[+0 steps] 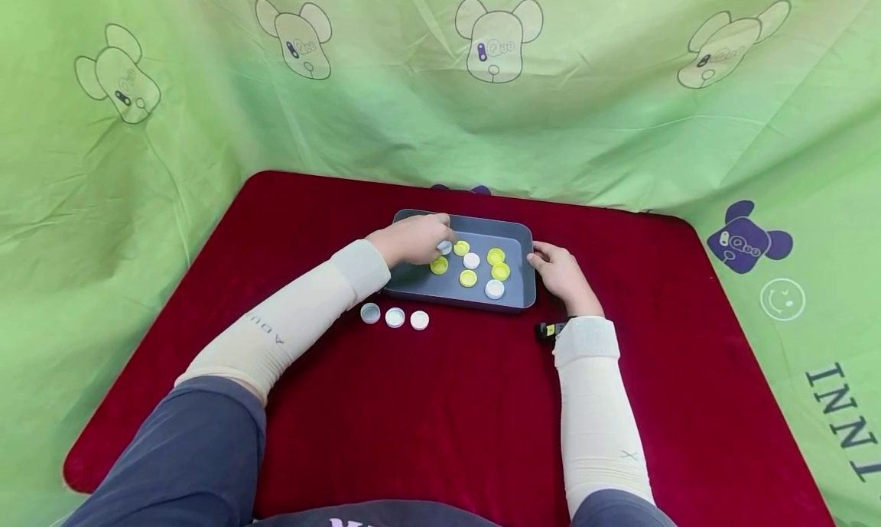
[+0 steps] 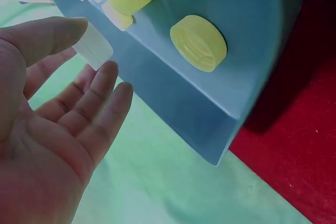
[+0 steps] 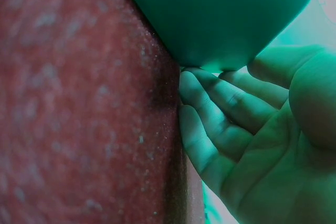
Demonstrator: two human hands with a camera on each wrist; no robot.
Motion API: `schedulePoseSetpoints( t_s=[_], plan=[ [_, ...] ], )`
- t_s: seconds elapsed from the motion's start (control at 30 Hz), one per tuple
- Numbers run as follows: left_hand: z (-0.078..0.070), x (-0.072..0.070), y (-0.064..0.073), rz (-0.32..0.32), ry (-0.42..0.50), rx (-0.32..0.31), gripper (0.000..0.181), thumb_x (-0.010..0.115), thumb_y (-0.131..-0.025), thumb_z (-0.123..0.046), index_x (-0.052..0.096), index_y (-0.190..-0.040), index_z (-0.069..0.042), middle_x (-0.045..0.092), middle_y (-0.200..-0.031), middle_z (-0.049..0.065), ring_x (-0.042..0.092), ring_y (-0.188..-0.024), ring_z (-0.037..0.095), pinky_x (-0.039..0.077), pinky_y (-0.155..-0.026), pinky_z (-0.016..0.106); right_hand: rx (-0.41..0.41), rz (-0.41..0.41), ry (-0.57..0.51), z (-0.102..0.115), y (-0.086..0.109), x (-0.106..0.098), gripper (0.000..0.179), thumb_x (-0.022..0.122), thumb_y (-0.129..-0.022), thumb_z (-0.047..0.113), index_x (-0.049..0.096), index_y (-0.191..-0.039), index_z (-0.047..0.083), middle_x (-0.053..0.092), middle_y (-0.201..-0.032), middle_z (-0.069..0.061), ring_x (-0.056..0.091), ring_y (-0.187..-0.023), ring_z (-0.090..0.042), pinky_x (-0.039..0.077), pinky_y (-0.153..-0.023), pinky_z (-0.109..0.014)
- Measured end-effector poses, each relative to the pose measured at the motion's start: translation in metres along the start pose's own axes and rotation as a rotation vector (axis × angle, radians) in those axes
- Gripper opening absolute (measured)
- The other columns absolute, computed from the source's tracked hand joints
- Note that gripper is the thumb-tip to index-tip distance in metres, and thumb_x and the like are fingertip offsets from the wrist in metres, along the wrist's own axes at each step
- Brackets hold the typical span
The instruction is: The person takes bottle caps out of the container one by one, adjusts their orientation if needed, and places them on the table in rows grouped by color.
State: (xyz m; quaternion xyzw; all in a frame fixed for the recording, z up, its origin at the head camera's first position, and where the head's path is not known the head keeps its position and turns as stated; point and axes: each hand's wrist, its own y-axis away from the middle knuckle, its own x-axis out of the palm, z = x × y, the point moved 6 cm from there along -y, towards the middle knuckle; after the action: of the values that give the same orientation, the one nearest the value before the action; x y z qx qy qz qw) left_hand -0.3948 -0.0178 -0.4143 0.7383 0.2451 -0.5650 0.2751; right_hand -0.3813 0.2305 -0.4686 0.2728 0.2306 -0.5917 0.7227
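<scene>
My left hand (image 1: pixel 415 239) reaches over the grey tray (image 1: pixel 440 288). It pinches a white bottle cap (image 2: pixel 95 48) between thumb and fingers. Around it in the tray lie several yellow bottle caps (image 1: pixel 500 271), one of them a yellow cap (image 1: pixel 439 265) right beside the fingers. White caps lie there too: one white cap (image 1: pixel 471 261) near the middle and another white cap (image 1: pixel 495 289) by the front wall. At the tray's right end, my right hand (image 1: pixel 564 276) touches the outer wall, its fingers (image 3: pixel 231 98) fairly straight in the right wrist view.
In front of the tray, three white caps stand in a row on the red cloth (image 1: pixel 440 412): a left cap (image 1: pixel 370 313), a middle cap (image 1: pixel 395 317) and a right cap (image 1: pixel 420 320). A green printed curtain (image 1: pixel 385 129) hangs behind the table.
</scene>
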Motion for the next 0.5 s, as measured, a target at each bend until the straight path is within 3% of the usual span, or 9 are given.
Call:
schedulePoseSetpoints(
  t_s=[0.5],
  plan=[
    [-0.010, -0.001, 0.014, -0.053, -0.033, 0.024, 0.036, 0.061, -0.090, -0.008, 0.067, -0.125, -0.010, 0.055, -0.112, 0.008, 0.058, -0.091, 0.018, 0.049, -0.083, 0.033, -0.002, 0.004, -0.001, 0.000, -0.001, 0.000, 0.047, 0.050, -0.103, 0.019, 0.042, -0.145, -0.001, 0.059, -0.125, -0.022, 0.056, -0.115, -0.031, 0.040, -0.100, -0.047]
  ],
)
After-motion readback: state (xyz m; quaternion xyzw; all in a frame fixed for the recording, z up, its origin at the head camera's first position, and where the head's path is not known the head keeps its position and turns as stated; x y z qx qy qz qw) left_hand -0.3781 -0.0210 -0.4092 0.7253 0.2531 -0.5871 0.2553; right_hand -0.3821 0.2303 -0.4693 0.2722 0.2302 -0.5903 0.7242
